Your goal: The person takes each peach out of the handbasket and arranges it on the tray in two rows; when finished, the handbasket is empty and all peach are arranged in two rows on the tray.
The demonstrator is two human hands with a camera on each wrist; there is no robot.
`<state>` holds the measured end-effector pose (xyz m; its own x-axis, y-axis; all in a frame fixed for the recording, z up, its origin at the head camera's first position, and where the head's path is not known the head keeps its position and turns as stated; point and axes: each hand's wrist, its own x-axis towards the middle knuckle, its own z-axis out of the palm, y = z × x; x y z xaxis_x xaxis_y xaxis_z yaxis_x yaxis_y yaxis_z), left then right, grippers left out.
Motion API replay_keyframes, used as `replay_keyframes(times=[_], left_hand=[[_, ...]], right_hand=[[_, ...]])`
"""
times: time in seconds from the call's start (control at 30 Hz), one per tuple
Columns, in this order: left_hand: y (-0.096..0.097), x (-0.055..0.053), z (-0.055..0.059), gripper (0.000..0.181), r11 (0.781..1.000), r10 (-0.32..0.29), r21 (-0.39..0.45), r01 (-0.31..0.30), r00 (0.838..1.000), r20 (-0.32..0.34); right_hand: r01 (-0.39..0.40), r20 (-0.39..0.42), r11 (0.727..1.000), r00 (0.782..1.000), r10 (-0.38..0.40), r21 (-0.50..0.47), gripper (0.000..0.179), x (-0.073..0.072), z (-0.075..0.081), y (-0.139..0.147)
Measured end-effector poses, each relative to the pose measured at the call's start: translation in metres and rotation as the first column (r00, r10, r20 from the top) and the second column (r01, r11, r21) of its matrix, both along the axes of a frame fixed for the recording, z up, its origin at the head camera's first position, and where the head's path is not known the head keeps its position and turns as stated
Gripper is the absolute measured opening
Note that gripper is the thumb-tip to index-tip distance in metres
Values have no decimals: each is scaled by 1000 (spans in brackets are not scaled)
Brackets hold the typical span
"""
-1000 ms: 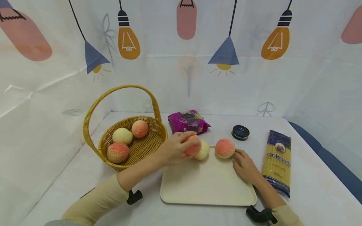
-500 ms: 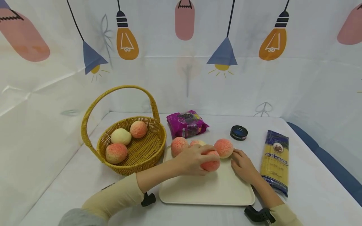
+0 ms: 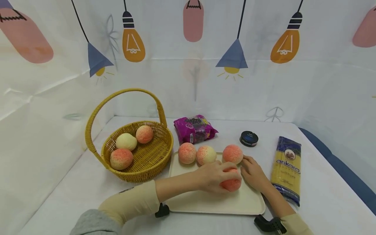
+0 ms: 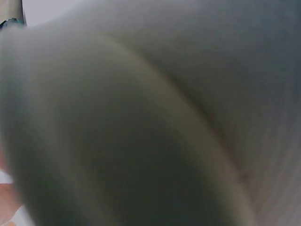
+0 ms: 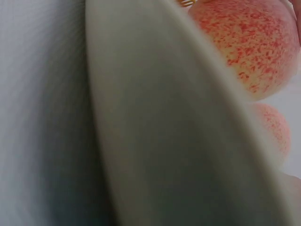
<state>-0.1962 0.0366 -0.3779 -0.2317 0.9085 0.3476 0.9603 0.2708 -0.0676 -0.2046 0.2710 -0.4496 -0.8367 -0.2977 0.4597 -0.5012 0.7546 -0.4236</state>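
The left hand (image 3: 215, 178) curls its fingers over a peach (image 3: 231, 183) and holds it down on the cream tray (image 3: 205, 202), at the tray's right side. The right hand (image 3: 254, 173) rests with relaxed fingers on the tray's right edge and grips nothing; I judge it steadies the tray. Three more peaches (image 3: 205, 155) stand in a row along the far edge of the tray, so the tray carries four. The wicker basket (image 3: 152, 163) at the left keeps three peaches. Behind, on the bench (image 3: 323, 202), lie one purple packet (image 3: 195, 128), one dark round tin (image 3: 248, 138) and one spaghetti pack (image 3: 288, 168). Both wrist views are blurred.
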Motion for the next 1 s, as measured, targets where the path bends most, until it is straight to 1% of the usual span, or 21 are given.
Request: replay_keyframes(times=[0.1,0.17,0.23,0.33,0.47,0.63,0.77,0.87,0.9,1.0], left_hand=[[3,1,-4,48,1000,7,-6,-7,999,51],[6,1,-6,48,1000,5,7,-6,998,69],[8,0,-7,46,1000,-2,25,0,997,72],[11,-2,-8,39,997,-22,72,15,996,87],[11,-2,-9,36,997,-5,78,-1,997,79],[10,-1,-9,42,999,28,41,-29,999,40],[8,0,-7,45,998,42,51,-43,999,18],[7,-2,-6,47,997,51,64,-50,999,-8],[6,-2,-6,48,996,51,67,-50,999,-18],[4,-4,-4,49,996,26,87,-24,999,-24]], right_hand=[[-3,-22,1000,1000,3,6,35,1,1,1],[0,-16,1000,1000,0,5,35,2,0,2],[-4,1,1000,1000,4,-3,35,2,0,3],[-28,2,1000,1000,28,-1,37,2,-1,4],[-54,10,998,999,54,13,40,2,0,2],[-36,64,999,997,36,-6,38,2,0,2],[-11,97,999,995,16,-46,37,1,0,2],[14,83,998,997,-9,-58,37,0,-1,2],[19,66,998,998,-15,-56,36,0,0,2],[33,26,998,999,-32,-49,34,0,0,3]])
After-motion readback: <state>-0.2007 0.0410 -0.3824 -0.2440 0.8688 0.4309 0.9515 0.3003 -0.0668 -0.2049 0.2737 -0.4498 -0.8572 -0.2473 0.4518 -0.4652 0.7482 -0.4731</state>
